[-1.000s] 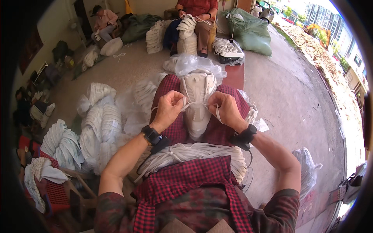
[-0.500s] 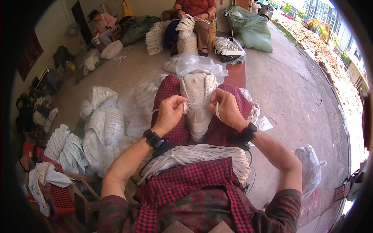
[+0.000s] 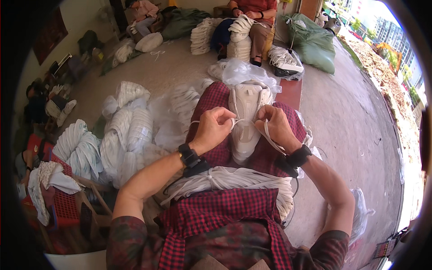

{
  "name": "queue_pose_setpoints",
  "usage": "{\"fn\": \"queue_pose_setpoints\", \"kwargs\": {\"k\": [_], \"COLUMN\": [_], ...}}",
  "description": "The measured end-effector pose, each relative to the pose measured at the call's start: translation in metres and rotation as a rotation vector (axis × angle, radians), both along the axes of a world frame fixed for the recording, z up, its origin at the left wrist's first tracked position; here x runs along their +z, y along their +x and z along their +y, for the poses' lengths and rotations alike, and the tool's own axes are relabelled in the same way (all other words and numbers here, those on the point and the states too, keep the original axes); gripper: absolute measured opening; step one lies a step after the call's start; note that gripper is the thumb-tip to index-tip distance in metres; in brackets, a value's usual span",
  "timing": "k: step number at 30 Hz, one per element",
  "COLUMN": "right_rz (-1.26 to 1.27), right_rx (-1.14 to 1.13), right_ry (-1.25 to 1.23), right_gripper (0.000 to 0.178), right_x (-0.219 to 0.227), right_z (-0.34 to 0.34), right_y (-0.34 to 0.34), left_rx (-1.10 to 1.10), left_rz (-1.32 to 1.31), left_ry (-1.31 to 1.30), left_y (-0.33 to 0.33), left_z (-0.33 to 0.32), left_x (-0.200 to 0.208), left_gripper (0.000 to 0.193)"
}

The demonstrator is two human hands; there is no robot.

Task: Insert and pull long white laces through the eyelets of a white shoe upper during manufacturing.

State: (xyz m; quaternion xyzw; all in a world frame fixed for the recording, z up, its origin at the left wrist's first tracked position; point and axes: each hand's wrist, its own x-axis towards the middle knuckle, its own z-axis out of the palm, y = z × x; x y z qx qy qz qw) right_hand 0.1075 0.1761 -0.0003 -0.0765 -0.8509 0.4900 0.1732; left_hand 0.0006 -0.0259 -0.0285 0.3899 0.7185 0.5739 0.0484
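Gripped between my knees is a white sneaker upper (image 3: 244, 143), its toe toward me and its tongue upright at the far end. A thin white shoelace (image 3: 244, 120) runs across its front between my two hands. My left hand (image 3: 213, 128) is closed in a pinch on the lace at the left side of the shoe. On the right side, my right hand (image 3: 278, 128) pinches the other part of the lace, and a loose end hangs down toward my wrist. Across my lap lies a thick bundle of white laces (image 3: 225, 179).
Stacks of white shoe uppers (image 3: 119, 135), partly in clear plastic, are on the left. A red crate (image 3: 67, 211) with cloth over it stands near left. Ahead sits a person in red (image 3: 254, 15) with more uppers, beside a green sack (image 3: 310, 42).
The whole view has swung, so everything sits further right or lower in places. Both hands stay pinched on the shoelace; the loose end at my right hand now hangs out longer toward the wrist.
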Motion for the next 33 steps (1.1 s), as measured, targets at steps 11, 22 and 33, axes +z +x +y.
{"fn": "queue_pose_setpoints", "kwargs": {"k": [11, 22, 33], "right_rz": [-0.048, 0.094, 0.233], "right_rx": [0.038, 0.106, 0.257], "right_ry": [-0.090, 0.090, 1.043], "right_gripper": [0.011, 0.014, 0.025], "right_x": [0.000, 0.007, 0.039], "right_z": [0.006, 0.003, 0.010], "right_y": [-0.001, 0.006, -0.012], "left_rx": [-0.022, 0.029, -0.163], "left_rz": [-0.105, 0.152, 0.816], "left_ry": [-0.076, -0.258, -0.469], "left_y": [0.000, 0.004, -0.008], "left_z": [0.004, 0.013, 0.015], "left_x": [0.011, 0.029, 0.052], "left_gripper": [0.015, 0.020, 0.025]}}
